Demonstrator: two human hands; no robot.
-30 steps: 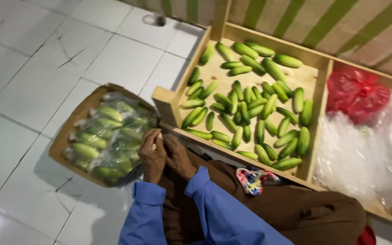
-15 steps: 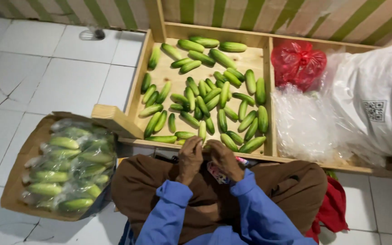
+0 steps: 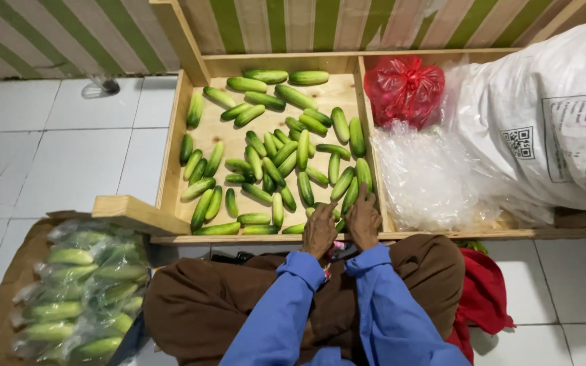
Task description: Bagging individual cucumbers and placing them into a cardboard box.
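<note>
The loose green cucumbers (image 3: 272,156) lie in the wooden tray (image 3: 171,156). The left hand (image 3: 320,230) and the right hand (image 3: 363,218) rest at its near edge, fingers bent on cucumbers; a firm grip cannot be told. Bagged cucumbers (image 3: 79,291) fill the cardboard box (image 3: 8,291) on the floor. Both hands have moved forward to the tray.

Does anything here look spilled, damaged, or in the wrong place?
Nothing stands out. Loose cucumbers lie scattered inside the wooden tray, none on the floor; both hands rest at its near edge.
</note>
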